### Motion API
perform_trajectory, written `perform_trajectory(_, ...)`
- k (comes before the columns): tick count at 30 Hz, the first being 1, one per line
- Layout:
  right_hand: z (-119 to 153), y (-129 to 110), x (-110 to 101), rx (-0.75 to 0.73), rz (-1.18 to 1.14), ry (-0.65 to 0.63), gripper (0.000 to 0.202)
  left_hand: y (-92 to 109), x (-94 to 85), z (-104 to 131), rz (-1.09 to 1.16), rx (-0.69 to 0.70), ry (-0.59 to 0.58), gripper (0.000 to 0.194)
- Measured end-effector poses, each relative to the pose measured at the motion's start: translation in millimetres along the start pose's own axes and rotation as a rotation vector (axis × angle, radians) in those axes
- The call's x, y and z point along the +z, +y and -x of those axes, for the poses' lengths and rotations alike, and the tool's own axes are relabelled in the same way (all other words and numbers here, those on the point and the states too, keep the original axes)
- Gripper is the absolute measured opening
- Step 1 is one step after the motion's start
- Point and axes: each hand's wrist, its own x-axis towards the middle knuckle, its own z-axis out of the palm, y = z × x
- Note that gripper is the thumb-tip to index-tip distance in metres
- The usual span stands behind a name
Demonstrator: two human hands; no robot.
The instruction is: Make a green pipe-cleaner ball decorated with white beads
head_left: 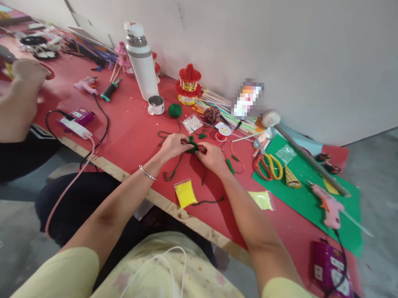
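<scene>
Between my two hands is a small dark green yarn piece (193, 144), held just above the red tabletop. My left hand (174, 146) pinches its left side, and my right hand (213, 157) grips its right side. Loose green yarn strands trail on the table below and to the left. Behind my hands sit a green yarn ball (174, 110), a bag of white beads (192, 123) and a spool of red thread (223, 133). Nearer to me lies a bag of yellow powder (185, 194). The exact shape of the yarn piece is partly hidden by my fingers.
A white thermos (141, 63) and its cup (155, 105) stand behind. Scissors (268, 166) and a pink glue gun (328, 205) lie on green sheet (351, 217) at right. A red lantern-like craft (188, 85) stands near the wall. Another person's arm (16, 101) is at left.
</scene>
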Motion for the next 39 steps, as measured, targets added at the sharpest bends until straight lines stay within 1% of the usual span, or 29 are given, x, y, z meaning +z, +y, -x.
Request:
perform_trajectory(2, 0.0, 3.4, 6.7, 0.003, -0.069, 0.065, 0.033, -6.1, 7.6, -1.9, 0.067, 0.018, 0.032, 0.027)
perform_trajectory(4, 0.6, 5.4, 10.5, -0.037, -0.179, 0.131, 0.034, -6.5, 13.4, -0.8, 0.149, 0.041, 0.071, 0.025)
perform_trajectory(6, 1.7, 5.0, 11.5, -0.055, -0.321, 0.153, 0.04, -0.8, 16.6, 3.0, 0.249, 0.089, 0.114, 0.026)
perform_trajectory(9, 3.2, 0.7, 10.8, -0.018, -0.521, 0.132, 0.048, 13.4, 15.8, 11.8, 0.408, 0.154, 0.14, 0.031)
perform_trajectory(12, 2.7, -2.8, 12.2, 0.035, -0.631, 0.156, 0.058, 25.6, 10.8, 20.9, 0.484, 0.189, 0.109, 0.025)
perform_trajectory(14, 0.9, -2.6, 14.9, 0.047, -0.68, 0.168, 0.064, 29.7, 8.3, 25.0, 0.512, 0.204, 0.062, 0.02)
perform_trajectory(16, -1.0, -1.1, 17.8, 0.042, -0.745, 0.157, 0.066, 30.4, 7.5, 26.3, 0.633, 0.167, -0.008, 0.023)
perform_trajectory(17, -1.6, -0.3, 18.8, 0.04, -0.777, 0.147, 0.066, 29.8, 7.6, 26.0, 0.698, 0.121, -0.016, 0.027)
perform_trajectory(20, -1.6, 0.0, 18.7, 0.032, -0.812, 0.098, 0.066, 26.5, 7.9, 22.8, 0.763, -0.023, 0.067, 0.041)
perform_trajectory(21, -1.1, -0.6, 17.7, 0.027, -0.802, 0.064, 0.067, 25.4, 7.5, 21.5, 0.779, -0.058, 0.047, 0.044)
perform_trajectory(22, -0.4, -1.5, 16.6, 0.019, -0.787, 0.026, 0.068, 24.2, 6.7, 20.4, 0.806, -0.087, -0.014, 0.046)
perform_trajectory(24, 0.6, -2.8, 14.4, -0.001, -0.759, -0.04, 0.071, 21.6, 4.4, 18.2, 0.895, -0.131, -0.186, 0.046)
perform_trajectory(25, 0.8, -2.9, 13.6, -0.007, -0.751, -0.052, 0.072, 20.0, 3.2, 17.1, 0.944, -0.151, -0.246, 0.044)
perform_trajectory(26, 0.6, -2.3, 13.2, -0.006, -0.748, -0.044, 0.073, 18.2, 1.8, 15.9, 0.992, -0.174, -0.268, 0.041)
perform_trajectory(28, -0.9, 0.5, 13.5, 0.016, -0.755, 0.015, 0.069, 13.8, -0.8, 13.1, 1.095, -0.219, -0.233, 0.032)
perform_trajectory(30, -3.6, 4.7, 15.0, 0.053, -0.765, 0.077, 0.059, 9.7, -3.5, 10.2, 1.204, -0.271, -0.207, 0.023)
perform_trajectory(33, -8.0, 10.0, 18.3, 0.078, -0.806, 0.139, 0.047, 6.7, -7.7, 7.9, 1.341, -0.334, -0.216, 0.015)
perform_trajectory(34, -9.0, 11.1, 19.4, 0.073, -0.821, 0.148, 0.045, 6.9, -8.9, 8.0, 1.377, -0.336, -0.23, 0.014)
perform_trajectory(36, -9.8, 12.3, 21.0, 0.046, -0.828, 0.147, 0.041, 8.5, -10.8, 9.1, 1.439, -0.296, -0.28, 0.016)
perform_trajectory(39, -7.7, 12.0, 22.5, -0.029, -0.759, 0.099, 0.035, 11.7, -11.6, 11.6, 1.492, -0.213, -0.361, 0.021)
